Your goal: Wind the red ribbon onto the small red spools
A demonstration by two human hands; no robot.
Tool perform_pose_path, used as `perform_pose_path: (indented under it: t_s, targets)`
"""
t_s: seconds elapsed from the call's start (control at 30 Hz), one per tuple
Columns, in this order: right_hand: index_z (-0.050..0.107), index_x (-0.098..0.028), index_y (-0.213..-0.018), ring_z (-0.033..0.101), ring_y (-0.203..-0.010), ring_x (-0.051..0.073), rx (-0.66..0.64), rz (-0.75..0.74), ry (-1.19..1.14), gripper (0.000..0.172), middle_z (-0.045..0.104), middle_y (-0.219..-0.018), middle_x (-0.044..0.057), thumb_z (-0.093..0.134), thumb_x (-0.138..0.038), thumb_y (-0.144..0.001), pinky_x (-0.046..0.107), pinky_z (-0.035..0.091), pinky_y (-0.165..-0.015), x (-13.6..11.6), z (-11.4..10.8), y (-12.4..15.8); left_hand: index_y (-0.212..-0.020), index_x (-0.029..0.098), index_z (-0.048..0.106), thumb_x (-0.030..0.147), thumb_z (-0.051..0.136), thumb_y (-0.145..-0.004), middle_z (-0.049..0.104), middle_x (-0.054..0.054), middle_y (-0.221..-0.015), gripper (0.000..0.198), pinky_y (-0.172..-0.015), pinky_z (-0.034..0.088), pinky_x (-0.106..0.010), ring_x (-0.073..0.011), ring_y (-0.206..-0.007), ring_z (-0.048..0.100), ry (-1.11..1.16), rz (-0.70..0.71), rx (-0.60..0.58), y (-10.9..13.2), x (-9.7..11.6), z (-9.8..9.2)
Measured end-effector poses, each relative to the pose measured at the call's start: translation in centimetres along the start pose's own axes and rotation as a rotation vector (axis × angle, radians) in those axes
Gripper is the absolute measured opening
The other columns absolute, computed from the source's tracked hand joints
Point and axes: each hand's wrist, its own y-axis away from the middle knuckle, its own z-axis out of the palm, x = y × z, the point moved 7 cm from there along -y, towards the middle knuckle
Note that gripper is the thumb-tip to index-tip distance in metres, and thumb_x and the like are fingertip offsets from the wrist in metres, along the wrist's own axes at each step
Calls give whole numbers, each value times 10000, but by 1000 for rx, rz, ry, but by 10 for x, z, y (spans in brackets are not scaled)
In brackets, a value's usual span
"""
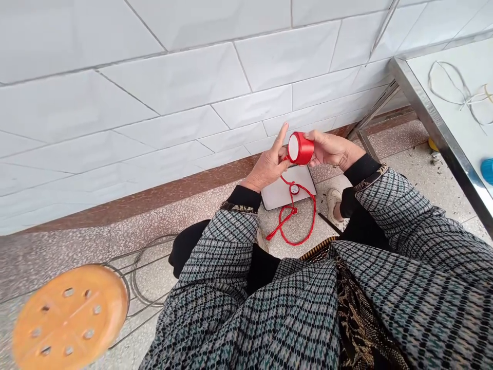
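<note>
A roll of shiny red ribbon (305, 149) with a white end face is held up in front of me. My right hand (333, 148) grips it from the right, thumb on top and fingers underneath. At the roll's left lower edge, my left hand (267, 167) pinches the red ribbon, its index finger pointing upward. Below the hands, a twisted red cord (315, 218) loops over the floor and across a flat white pad (274, 195) with a dark edge. On the cord sits a small round piece (295, 189) with a white face, too small to make out.
An orange round stool seat (71, 318) with holes, on a wire frame, stands at lower left. White wall tiles (196, 77) run ahead. At right, a metal-edged table (439, 121) carries thin white wire (449, 67) and a blue object (487, 170).
</note>
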Motion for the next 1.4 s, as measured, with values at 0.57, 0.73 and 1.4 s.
perform_pose_path:
  t_s: [0.57,0.73,1.4]
  targets:
    - [663,-177,-1087,702,-559,174,-225,2,87,545,767,-772,85,598,-713,-1008,241,580,-469,5,17,2,-1722,277,227,314,918,-802,724,35,-743,1152,-536,444,-233,-118,-487,624,-34,24,-387,1,-8,17]
    - [623,-205,-1296,744,-646,178,-223,-112,170,704,784,-888,91,529,-831,-989,230,600,-486,-1,17,5,-1737,280,122,383,900,-842,695,45,-739,1190,-530,456,-241,-126,-500,632,-30,41,-412,-4,-18,11]
    - [612,-212,-1074,747,-783,156,374,-334,64,480,746,-957,27,872,-564,-877,306,671,-743,-12,-10,-6,-904,187,687,375,862,-799,609,57,-640,277,-784,600,-301,-87,-581,597,188,63,90,-7,-16,5]
